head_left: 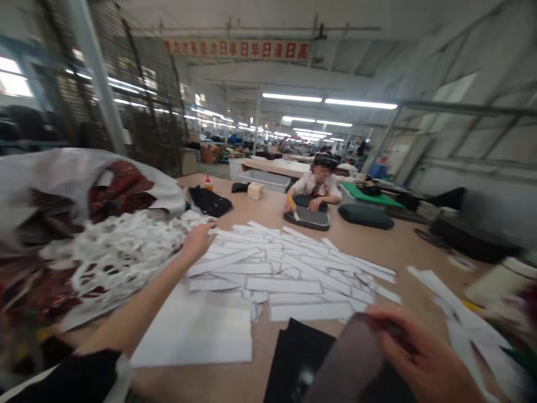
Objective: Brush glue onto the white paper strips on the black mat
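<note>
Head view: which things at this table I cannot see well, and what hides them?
All in the head view:
The grey piece: the right hand covers its top; the bottom edge cuts it off.
The black sheet: the grey piece covers part; the bottom edge cuts it off.
The white strips: the left hand hides those beneath it.
The pale object: blurred, and cut off by the right edge.

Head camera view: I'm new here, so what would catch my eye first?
The white strips scattered across the wooden table stand out most, the left hand resting on them and the right hand gripping a grey sheet nearby. Left of them bulges a heap of white lattice offcuts. A red banner hangs overhead.
</note>
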Available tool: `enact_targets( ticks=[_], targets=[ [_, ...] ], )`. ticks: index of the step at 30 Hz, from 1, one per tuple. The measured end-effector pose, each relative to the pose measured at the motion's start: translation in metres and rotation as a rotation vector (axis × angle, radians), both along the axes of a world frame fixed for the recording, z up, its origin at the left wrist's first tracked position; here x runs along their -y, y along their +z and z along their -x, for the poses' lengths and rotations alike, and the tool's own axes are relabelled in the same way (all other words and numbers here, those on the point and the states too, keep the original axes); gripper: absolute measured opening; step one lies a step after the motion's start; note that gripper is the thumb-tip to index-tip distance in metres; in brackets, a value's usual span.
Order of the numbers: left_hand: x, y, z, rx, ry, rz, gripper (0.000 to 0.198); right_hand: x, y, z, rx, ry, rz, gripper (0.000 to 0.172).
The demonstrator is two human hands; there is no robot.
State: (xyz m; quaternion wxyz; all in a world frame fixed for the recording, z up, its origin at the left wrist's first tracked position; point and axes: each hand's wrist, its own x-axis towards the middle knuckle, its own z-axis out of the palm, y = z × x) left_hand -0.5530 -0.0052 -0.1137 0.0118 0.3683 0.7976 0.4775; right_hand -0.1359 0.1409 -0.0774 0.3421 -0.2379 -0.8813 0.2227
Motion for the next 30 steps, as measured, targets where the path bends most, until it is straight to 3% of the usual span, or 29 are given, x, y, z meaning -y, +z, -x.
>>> enact_targets(
  ticks=[3, 5, 7, 9, 11, 13, 16, 19, 25, 30],
  targets=[
    [-0.039, 0.027, -0.079, 0.005, -0.343, -0.020, 0.033, -0.001, 0.017, 0.009, 0.051, 0.057, 0.080, 0.016],
    [-0.052, 0.045, -0.142, 0.043, -0.718, -0.009, 0.040, -0.003, 0.026, 0.018, 0.054, 0.086, 0.108, 0.017],
    [-0.060, 0.058, -0.198, 0.048, -0.871, -0.021, 0.052, -0.005, 0.031, 0.022, 0.028, 0.112, 0.135, 0.015],
    [-0.069, 0.064, -0.237, 0.062, -0.864, -0.019, 0.037, -0.011, 0.030, 0.020, -0.052, 0.121, 0.204, 0.015],
    [-0.080, 0.068, -0.259, 0.114, -0.786, -0.044, 0.015, -0.019, 0.026, 0.012, -0.198, 0.123, 0.321, 0.022],
    [-0.091, 0.072, -0.270, 0.226, -0.752, -0.115, 0.014, -0.025, 0.020, 0.003, -0.371, 0.154, 0.464, 0.031],
    [-0.103, 0.079, -0.282, 0.472, -0.808, -0.235, 0.020, -0.023, 0.007, -0.011, -0.522, 0.278, 0.653, 0.034],
    [-0.110, 0.082, -0.297, 0.664, -0.798, -0.278, 0.024, -0.011, -0.009, -0.021, -0.533, 0.359, 0.760, 0.033],
    [-0.124, 0.070, -0.324, 0.865, -0.721, -0.307, 0.033, -0.001, -0.044, -0.043, -0.417, 0.264, 0.979, 0.037],
    [-0.127, 0.057, -0.329, 0.878, -0.610, -0.338, 0.032, -0.005, -0.072, -0.087, -0.255, 0.463, 1.010, 0.040]
  ],
)
